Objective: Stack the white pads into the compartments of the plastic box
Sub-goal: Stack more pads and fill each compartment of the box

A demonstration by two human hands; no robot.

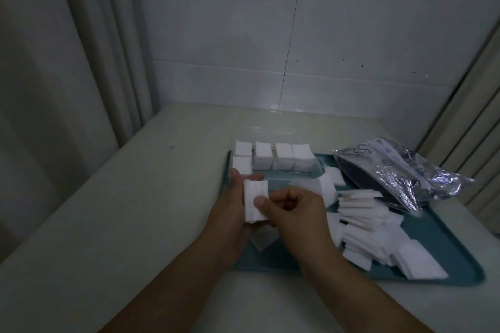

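Observation:
A small stack of white pads [255, 201] stands upright between both hands, just in front of the clear plastic box [305, 172]. My left hand [232, 208] holds the stack from behind and below, thumb at its top edge. My right hand [295, 209] pinches its right side with thumb and fingers. The box sits at the far left of the teal tray [446, 227], its compartments filled with stacked white pads [273, 157]. A loose heap of white pads [373, 230] lies on the tray to the right of my hands.
A crumpled silver foil bag [400, 170] lies at the tray's far right. A clear flat lid or plastic piece [263, 238] rests on the tray under my hands. The tray sits on a pale table [108, 211] against a tiled wall.

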